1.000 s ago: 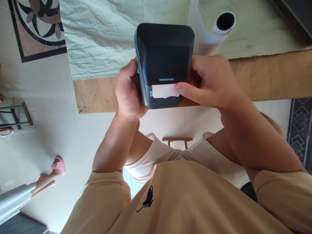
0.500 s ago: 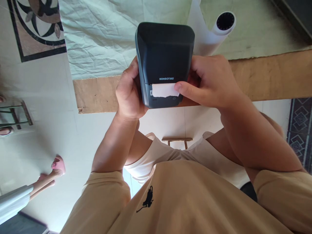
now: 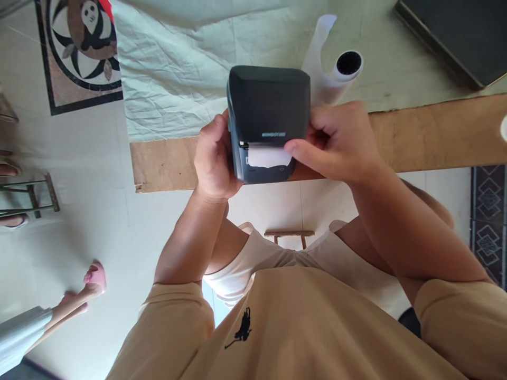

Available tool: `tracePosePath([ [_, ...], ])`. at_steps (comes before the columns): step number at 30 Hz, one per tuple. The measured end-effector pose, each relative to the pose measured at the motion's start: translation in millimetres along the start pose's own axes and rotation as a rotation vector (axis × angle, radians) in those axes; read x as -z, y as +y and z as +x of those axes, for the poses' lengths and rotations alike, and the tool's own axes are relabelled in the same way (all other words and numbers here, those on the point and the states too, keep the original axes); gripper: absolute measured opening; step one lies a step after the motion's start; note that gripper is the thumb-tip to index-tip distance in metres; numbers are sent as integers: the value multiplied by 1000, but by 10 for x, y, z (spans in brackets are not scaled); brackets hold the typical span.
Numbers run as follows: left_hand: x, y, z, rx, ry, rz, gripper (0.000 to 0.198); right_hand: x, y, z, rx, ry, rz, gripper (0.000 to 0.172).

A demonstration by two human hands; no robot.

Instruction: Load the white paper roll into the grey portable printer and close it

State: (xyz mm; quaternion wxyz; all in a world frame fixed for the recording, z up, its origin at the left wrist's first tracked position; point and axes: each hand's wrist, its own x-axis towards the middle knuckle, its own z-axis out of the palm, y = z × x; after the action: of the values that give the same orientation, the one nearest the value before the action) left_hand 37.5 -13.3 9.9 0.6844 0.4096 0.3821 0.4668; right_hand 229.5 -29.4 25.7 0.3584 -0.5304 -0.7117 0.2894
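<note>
A dark label printer [image 3: 269, 105] stands at the near edge of the table [image 3: 435, 132]. A strip of white paper [image 3: 267, 157] sticks out of its front slot. My left hand [image 3: 214, 158] is wrapped round the printer's left side. My right hand [image 3: 336, 140] grips the right side, with its thumb pressed on the right end of the paper strip. Both hands are closed on the printer.
A white paper roll [image 3: 336, 74] lies behind the printer on a crumpled pale cloth [image 3: 170, 79]. A dark flat panel [image 3: 455, 37] sits at the far right. Another person's foot in a pink sandal [image 3: 93, 277] stands on the tiled floor at left, near a stool [image 3: 27, 195].
The printer now appears lower and smaller in view, with more of the table showing behind it. The hands keep the same grip.
</note>
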Motion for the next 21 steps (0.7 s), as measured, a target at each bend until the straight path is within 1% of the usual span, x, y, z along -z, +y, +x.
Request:
tracePosePath([
  [2, 27, -8, -11, -40, -87, -21, 46, 8, -20, -23, 51, 117, 91, 65],
  [4, 64, -28, -19, -68, -141, -8, 38, 15, -65, -36, 99, 213, 173, 64],
  [5, 78, -41, -20, -81, -148, 9, 37, 17, -96, -34, 124, 261, 217, 61],
  [7, 91, -65, -19, -113, -154, 41, 39, 14, -160, -14, 184, 364, 319, 47],
  [9, 83, -81, -15, -132, -166, 61, 46, 10, -211, 15, 191, 482, 361, 32],
  [10, 75, -84, -12, -131, -168, 65, 50, 9, -226, 26, 173, 516, 341, 26],
  [12, 66, -74, -10, -122, -156, 64, 53, 14, -234, 30, 142, 505, 210, 21],
  [14, 75, -46, -12, -107, -150, 79, 53, 23, -227, 8, 173, 425, -10, 19],
  [16, 93, -11, -20, -86, -180, 142, 51, 34, -228, -24, 234, 342, -216, 17],
  [17, 100, 4, -27, -76, -208, 183, 52, 39, -237, -39, 235, 301, -303, 16],
  [19, 105, 19, -42, -77, -243, 243, 54, 55, -272, -54, 163, 196, -432, 14],
  [21, 97, 15, -55, -112, -166, 245, 56, 79, -326, -49, 54, 69, -533, 14],
])
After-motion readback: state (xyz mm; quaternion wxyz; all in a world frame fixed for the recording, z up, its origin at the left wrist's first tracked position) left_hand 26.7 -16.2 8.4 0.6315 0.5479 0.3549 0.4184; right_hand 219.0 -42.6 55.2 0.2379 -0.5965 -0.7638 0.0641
